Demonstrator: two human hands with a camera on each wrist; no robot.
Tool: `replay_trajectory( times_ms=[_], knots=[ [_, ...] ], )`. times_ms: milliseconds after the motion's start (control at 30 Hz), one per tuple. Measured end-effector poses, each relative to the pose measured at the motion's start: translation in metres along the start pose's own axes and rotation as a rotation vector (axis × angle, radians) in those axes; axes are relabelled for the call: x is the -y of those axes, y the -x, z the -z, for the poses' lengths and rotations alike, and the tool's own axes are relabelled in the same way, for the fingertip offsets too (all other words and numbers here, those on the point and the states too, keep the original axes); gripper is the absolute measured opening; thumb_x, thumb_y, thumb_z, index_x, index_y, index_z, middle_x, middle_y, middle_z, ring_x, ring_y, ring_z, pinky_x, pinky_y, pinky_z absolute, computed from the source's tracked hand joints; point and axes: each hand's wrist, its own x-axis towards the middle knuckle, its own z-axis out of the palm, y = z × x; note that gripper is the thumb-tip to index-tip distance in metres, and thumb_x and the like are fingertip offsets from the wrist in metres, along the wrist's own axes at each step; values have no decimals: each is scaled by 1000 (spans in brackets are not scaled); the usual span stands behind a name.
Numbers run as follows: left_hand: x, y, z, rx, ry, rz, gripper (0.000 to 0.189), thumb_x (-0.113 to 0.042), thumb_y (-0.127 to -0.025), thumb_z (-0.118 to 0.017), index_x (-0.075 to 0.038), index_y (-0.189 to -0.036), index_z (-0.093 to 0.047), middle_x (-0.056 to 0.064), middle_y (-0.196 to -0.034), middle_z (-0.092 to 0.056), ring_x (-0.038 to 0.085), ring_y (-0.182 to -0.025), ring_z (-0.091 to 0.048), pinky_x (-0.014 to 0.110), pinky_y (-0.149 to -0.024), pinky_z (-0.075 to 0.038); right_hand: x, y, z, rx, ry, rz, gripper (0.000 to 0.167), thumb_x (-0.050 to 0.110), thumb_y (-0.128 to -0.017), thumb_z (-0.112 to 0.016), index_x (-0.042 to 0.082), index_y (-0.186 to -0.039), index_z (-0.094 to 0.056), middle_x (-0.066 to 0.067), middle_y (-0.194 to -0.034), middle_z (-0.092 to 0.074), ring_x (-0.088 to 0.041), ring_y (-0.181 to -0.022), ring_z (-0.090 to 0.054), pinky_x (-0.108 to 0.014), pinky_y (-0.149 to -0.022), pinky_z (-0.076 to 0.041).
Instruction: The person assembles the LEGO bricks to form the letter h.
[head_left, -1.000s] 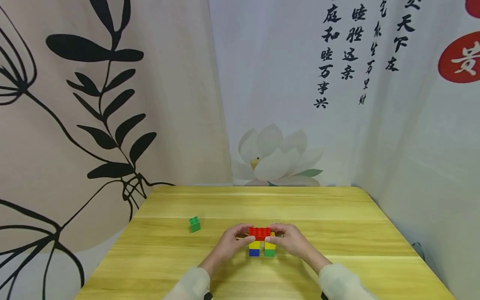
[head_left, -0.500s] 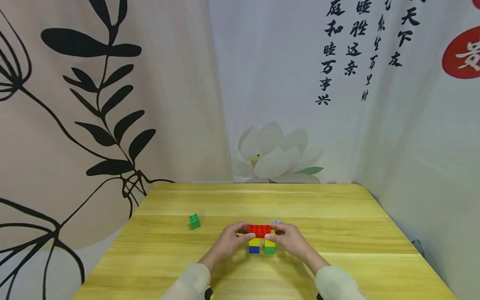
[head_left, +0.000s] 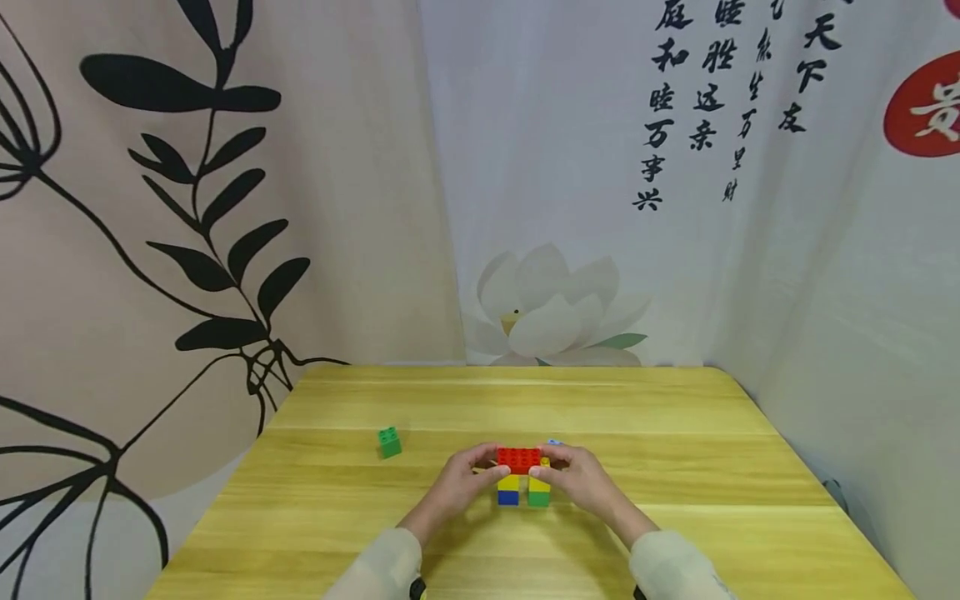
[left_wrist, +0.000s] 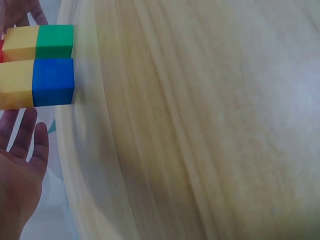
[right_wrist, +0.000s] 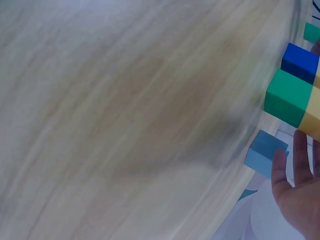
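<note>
A red brick (head_left: 519, 460) lies across the tops of two short columns, its ends pinched by both hands. The left column is a yellow brick (head_left: 508, 483) on a dark blue brick (left_wrist: 53, 81); the right one is a yellow brick (head_left: 539, 485) on a green brick (right_wrist: 288, 98). One yellow stud shows beside the red brick's right end. My left hand (head_left: 459, 483) holds the left end, thumb in front and fingers behind. My right hand (head_left: 583, 482) grips the right end likewise. In the wrist views the red brick is mostly out of frame.
A separate green brick (head_left: 389, 442) stands on the wooden table (head_left: 337, 508), to the left and farther back. Just behind my right hand is a light blue brick (right_wrist: 267, 150), mostly hidden in the head view. Printed curtains (head_left: 375, 208) hang behind the table.
The head view has tilted slightly, so the table appears a little higher. Both hands keep their hold on the red brick, and the light blue brick shows a bit more behind the right hand.
</note>
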Motion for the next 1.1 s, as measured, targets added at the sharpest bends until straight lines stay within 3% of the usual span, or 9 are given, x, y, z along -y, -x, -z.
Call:
replay_trajectory(
  times_ms=[500, 1100],
  knots=[
    [3, -2, 3, 0, -17, -16, 32, -37, -92, -71, -20, -119, -69, -7, -105, -69, 18, -99, -59, 36, -80, -52, 1, 1, -1, 16, -16, -9, 55, 38, -91, -71, 3, -133, -62, -11, -122, -65, -21, -101, -61, -31, -80, -55],
    [5, -3, 7, -19, 4, -17, 32, -36, -88, -75, -18, -114, -73, -5, -104, -71, 18, -93, -62, 35, -77, -53, 4, 0, -4, 0, -1, -3, 52, 36, -91, -72, 4, -131, -63, -9, -118, -67, -21, -99, -61, -33, -78, -55]
  ],
)
